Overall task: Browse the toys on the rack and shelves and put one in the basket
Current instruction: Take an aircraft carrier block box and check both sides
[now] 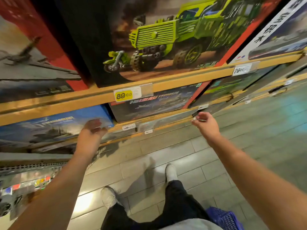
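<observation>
Boxed building-toy sets fill wooden shelves (166, 83). A big box shows a green truck (166, 35) on the upper shelf. Below it stand a blue box (54, 125) with a ship picture and a dark box (152, 103). My left hand (92, 135) reaches up to the blue box, its fingers curled on the box's lower right corner. My right hand (205, 123) hovers by the lower shelf edge with loosely curled fingers, and I can make out nothing in it. A blue plastic basket (224, 218) sits on the floor at the bottom right, partly hidden by my body.
Price tags (127, 94) hang on the shelf edges. A perforated rack (25, 185) with small packaged toys stands low at the left. The grey tiled aisle floor (166, 155) runs ahead to the right, with my feet on it.
</observation>
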